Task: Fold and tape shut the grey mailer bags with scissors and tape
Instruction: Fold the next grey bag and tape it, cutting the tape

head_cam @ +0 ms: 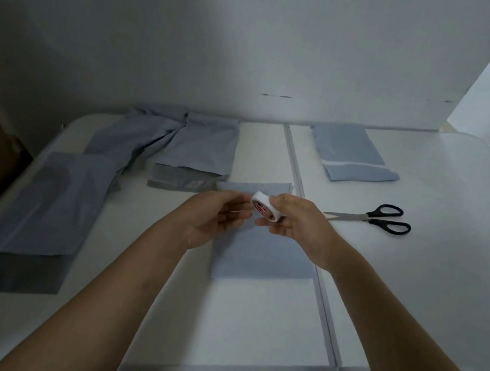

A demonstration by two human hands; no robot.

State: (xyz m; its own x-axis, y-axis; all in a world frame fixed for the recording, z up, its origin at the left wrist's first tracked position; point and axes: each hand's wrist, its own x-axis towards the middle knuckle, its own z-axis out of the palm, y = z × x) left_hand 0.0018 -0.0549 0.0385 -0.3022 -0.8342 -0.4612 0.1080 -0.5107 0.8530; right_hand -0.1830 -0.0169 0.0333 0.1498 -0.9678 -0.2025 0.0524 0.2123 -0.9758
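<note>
Two hands are raised over the folded mailer bag (262, 252) lying at the table (247, 323) centre, apparently so a strip can be drawn straight onto its fold. The tape roll (262, 209) is clasped by the curled fingers of the right hand (292, 225); its outer edge is pinched by the left hand (216, 217), probably to find the loose end. Scissors (373, 220) are laid closed just right, within reach. Unsealed bags (191, 151) are kept far left; a taped bag (354, 157) is set far right.
</note>
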